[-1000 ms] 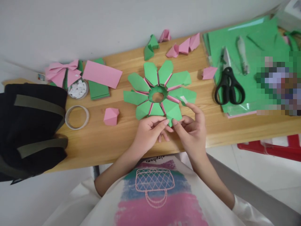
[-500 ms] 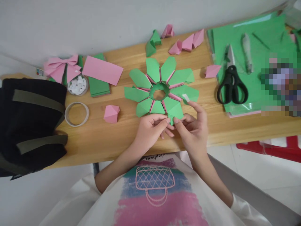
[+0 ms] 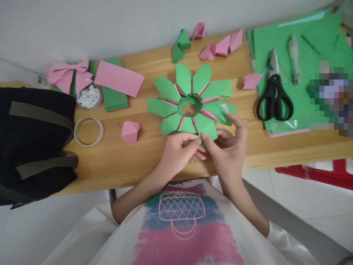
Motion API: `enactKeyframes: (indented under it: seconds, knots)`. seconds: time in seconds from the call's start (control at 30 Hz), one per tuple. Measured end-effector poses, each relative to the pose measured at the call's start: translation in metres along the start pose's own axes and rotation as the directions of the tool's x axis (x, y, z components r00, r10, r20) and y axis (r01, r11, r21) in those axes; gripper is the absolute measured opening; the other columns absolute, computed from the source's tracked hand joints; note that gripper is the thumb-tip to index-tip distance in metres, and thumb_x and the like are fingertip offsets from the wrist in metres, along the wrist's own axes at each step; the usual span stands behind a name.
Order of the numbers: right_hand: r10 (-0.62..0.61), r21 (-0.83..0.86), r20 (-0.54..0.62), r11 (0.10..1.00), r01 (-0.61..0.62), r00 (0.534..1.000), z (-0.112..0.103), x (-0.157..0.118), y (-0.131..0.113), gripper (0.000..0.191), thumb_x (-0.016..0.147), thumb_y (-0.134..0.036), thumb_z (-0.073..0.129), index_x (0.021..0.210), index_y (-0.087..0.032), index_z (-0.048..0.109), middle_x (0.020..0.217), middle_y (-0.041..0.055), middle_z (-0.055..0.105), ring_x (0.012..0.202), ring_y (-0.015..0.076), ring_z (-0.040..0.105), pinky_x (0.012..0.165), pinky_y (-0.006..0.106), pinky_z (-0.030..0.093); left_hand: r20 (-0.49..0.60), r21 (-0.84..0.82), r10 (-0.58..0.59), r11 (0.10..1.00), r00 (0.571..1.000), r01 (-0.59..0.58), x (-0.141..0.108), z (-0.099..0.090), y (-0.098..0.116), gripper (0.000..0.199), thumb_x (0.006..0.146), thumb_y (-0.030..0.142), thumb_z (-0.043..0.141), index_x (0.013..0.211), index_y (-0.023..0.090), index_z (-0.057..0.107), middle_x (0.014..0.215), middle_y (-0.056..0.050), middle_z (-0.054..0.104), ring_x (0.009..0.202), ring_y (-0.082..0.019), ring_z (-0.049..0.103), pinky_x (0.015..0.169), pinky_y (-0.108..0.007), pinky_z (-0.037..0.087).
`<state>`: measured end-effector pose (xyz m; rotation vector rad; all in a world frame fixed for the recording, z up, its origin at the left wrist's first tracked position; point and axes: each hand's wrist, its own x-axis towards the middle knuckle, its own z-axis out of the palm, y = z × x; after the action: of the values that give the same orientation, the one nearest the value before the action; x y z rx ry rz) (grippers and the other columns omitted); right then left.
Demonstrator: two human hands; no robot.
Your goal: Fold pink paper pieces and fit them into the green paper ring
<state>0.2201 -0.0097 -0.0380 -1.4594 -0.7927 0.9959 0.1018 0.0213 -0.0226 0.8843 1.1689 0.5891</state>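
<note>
A green paper flower (image 3: 185,81) with pink inner folds and a round hole in its middle lies on the wooden table. My left hand (image 3: 180,151) pinches the near petals at the flower's front edge, thumb beside thumb with the other hand. My right hand (image 3: 230,147) has its thumb pressed on the front petal, fingers curled behind it. On the tip of its raised index finger sits a small white piece (image 3: 225,108), perhaps tape. The fingertips under the petals are partly hidden.
Black-handled scissors (image 3: 274,97) rest on green sheets (image 3: 317,40) at the right. Folded pink pieces (image 3: 223,47) lie at the back. Leftward are a tape ring (image 3: 88,131), a pink folded block (image 3: 130,131), a pink sheet (image 3: 119,78), a pink bow (image 3: 68,75) and a black bag (image 3: 38,140).
The view has shifted slightly. Both hands stay at the front petal, and my right thumb sits a little closer to the left one.
</note>
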Motion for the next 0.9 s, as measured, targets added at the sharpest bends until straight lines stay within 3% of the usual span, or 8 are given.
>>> enactKeyframes:
  seconds: [0.33,0.53,0.67,0.77,0.9]
  knots:
    - [-0.056,0.024,0.065,0.998,0.055,0.996,-0.001,0.004,0.008,0.061,0.079,-0.029,0.075,0.129,-0.033,0.041,0.081,-0.0042,0.068,0.066,0.0159,0.067,0.060,0.033,0.058,-0.035,-0.064,0.045,0.997,0.998,-0.047,0.002,0.001,-0.005,0.018,0.084,0.028,0.060,0.075,0.013,0.064,0.070,-0.004,0.072,0.060,-0.017,0.072,0.046,-0.019,0.051]
    - [-0.101,0.022,0.055,0.995,0.100,0.993,0.000,0.004,0.007,0.062,0.077,-0.021,0.075,0.128,-0.034,0.043,0.077,-0.0061,0.065,0.064,0.0134,0.065,0.057,0.028,0.056,-0.072,-0.088,0.069,0.993,0.995,-0.075,0.004,0.007,-0.009,0.013,0.082,0.022,0.057,0.073,0.014,0.062,0.061,-0.001,0.069,0.057,-0.014,0.070,0.047,-0.018,0.052]
    - [-0.142,-0.026,-0.052,0.990,0.141,0.989,-0.003,-0.003,0.004,0.046,0.081,-0.022,0.071,0.122,-0.031,0.054,0.080,-0.0037,0.062,0.068,0.0116,0.061,0.061,0.026,0.053,-0.079,-0.114,0.084,0.989,0.993,-0.093,0.004,0.008,-0.010,0.012,0.081,0.022,0.058,0.072,0.015,0.061,0.059,0.001,0.065,0.056,-0.014,0.070,0.047,-0.018,0.052]
    - [-0.167,-0.104,-0.135,0.983,0.153,0.977,-0.011,-0.012,0.002,0.023,0.083,-0.024,0.069,0.106,-0.028,0.068,0.078,-0.0021,0.057,0.069,0.0107,0.056,0.066,0.026,0.050,-0.062,-0.126,0.089,0.987,0.994,-0.096,0.004,0.007,-0.010,0.012,0.082,0.022,0.058,0.073,0.014,0.061,0.060,0.001,0.065,0.056,-0.015,0.071,0.046,-0.018,0.052]
    - [0.013,-0.017,-0.031,1.000,-0.014,0.999,-0.020,-0.022,0.005,0.011,0.085,-0.030,0.068,0.094,-0.028,0.075,0.068,-0.0024,0.057,0.063,0.0105,0.054,0.059,0.025,0.045,-0.047,-0.117,0.094,0.988,0.995,-0.098,0.004,0.005,-0.009,0.012,0.083,0.022,0.058,0.078,0.013,0.064,0.065,-0.002,0.069,0.058,-0.016,0.072,0.046,-0.018,0.052]
